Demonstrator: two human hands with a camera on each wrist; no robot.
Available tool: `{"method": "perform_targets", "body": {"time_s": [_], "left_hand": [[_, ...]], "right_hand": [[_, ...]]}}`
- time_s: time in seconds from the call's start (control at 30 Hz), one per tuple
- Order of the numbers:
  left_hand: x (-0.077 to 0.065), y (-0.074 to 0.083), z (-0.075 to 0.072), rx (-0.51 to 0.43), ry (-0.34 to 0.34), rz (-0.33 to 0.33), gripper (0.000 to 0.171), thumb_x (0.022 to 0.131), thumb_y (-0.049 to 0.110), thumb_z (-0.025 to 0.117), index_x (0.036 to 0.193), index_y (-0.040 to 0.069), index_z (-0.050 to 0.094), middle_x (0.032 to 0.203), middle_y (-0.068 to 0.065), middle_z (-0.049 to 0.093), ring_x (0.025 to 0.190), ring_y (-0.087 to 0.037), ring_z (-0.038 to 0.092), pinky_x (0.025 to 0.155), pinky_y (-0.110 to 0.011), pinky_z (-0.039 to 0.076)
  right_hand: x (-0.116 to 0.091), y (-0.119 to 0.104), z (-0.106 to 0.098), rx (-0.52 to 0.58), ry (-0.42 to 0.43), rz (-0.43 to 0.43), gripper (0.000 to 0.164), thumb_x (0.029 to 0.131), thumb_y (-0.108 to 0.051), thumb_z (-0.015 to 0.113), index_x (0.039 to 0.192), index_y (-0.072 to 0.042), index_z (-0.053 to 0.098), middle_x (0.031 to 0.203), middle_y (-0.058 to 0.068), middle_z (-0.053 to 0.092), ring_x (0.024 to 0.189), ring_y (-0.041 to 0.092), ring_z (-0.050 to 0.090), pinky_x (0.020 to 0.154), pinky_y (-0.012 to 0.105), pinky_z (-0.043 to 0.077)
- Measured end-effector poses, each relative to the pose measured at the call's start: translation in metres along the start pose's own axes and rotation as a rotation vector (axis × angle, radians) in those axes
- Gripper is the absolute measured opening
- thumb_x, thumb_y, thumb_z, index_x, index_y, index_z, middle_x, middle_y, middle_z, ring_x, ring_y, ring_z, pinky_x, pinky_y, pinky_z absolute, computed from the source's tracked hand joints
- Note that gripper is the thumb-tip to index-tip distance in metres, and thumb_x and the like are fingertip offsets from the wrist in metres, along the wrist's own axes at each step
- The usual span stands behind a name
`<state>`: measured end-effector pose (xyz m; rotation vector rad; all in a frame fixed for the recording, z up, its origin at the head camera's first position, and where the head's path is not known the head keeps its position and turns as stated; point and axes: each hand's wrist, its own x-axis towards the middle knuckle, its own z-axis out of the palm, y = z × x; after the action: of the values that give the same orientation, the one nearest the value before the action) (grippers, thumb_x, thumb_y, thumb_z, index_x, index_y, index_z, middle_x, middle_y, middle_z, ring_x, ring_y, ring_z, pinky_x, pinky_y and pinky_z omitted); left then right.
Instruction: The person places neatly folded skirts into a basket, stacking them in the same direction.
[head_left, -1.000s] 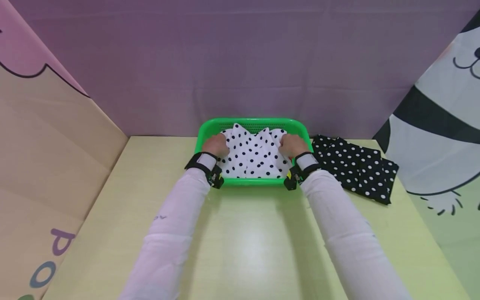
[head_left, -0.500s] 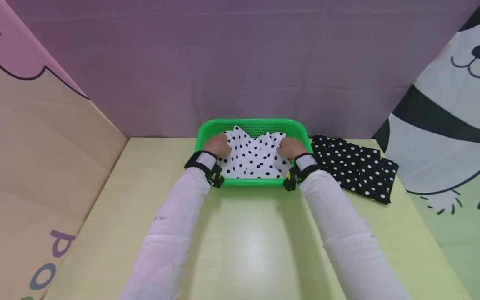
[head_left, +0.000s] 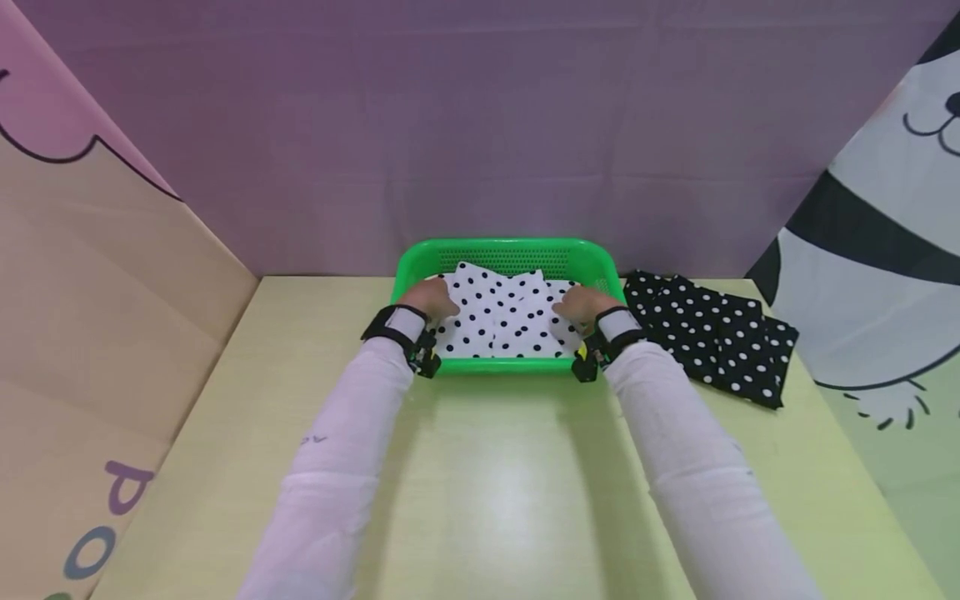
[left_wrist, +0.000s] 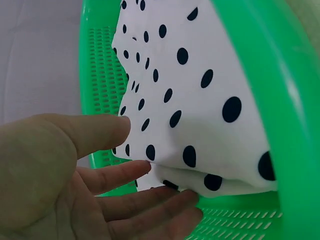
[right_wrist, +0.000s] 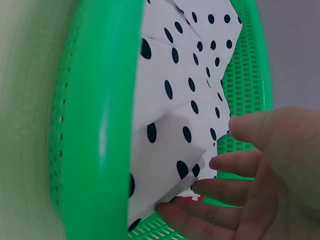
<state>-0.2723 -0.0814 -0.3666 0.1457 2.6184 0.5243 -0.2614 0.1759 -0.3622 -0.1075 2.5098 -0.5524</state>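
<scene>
A folded white garment with black polka dots [head_left: 502, 312] lies inside a green plastic basket [head_left: 510, 365]. My left hand [head_left: 429, 298] is at its left side; in the left wrist view the thumb is apart from the fairly straight fingers [left_wrist: 117, 177], whose tips touch the fabric's folded edge. At the opposite side is my right hand [head_left: 585, 303]. The right wrist view shows its thumb raised off the cloth and its extended fingers [right_wrist: 225, 190] against the lower edge. A small red-and-white patch [right_wrist: 194, 198] shows beneath the fabric there.
Right of the basket, a folded black garment with white dots [head_left: 712, 333] lies on the pale wooden table [head_left: 495, 483]. A purple cloth backdrop [head_left: 495, 133] hangs directly behind the basket. Printed panels flank the table on both sides.
The white garment's top edge has sunk lower into the basket. Both hands have loosened from its sides and spread slightly outward. The black garment has not moved.
</scene>
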Motion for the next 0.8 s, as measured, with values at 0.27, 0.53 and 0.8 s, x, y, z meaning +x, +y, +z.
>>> {"method": "perform_targets", "body": {"time_s": [0.27,0.53,0.8], "left_hand": [[0.001,0.002,0.001,0.017,-0.09,-0.015,0.026,0.092,0.028,0.05,0.099,0.002,0.053,0.065,0.0,0.041,0.049,-0.01,0.038,0.048,-0.023,0.034],[-0.01,0.0,-0.002,0.059,-0.015,0.098,0.031,0.092,0.026,0.048,0.066,0.012,0.039,0.062,0.001,0.034,0.051,-0.011,0.033,0.052,-0.025,0.032],[-0.026,-0.01,0.005,0.062,0.15,0.147,0.022,0.091,0.024,0.052,0.075,0.008,0.05,0.067,0.001,0.045,0.055,-0.012,0.04,0.05,-0.024,0.032]], "right_hand": [[-0.004,0.006,0.001,0.021,-0.128,-0.03,0.055,0.1,-0.03,0.028,0.143,0.004,0.019,0.148,0.024,0.019,0.131,0.041,0.03,0.09,0.044,0.048],[-0.012,0.009,-0.004,-0.089,0.091,-0.13,0.049,0.098,-0.025,0.033,0.138,0.003,0.033,0.138,0.026,0.038,0.121,0.039,0.044,0.093,0.047,0.044],[-0.025,0.016,0.0,-0.15,0.328,-0.28,0.027,0.092,-0.013,0.046,0.113,0.002,0.053,0.103,0.018,0.058,0.086,0.028,0.057,0.073,0.039,0.047]]}}
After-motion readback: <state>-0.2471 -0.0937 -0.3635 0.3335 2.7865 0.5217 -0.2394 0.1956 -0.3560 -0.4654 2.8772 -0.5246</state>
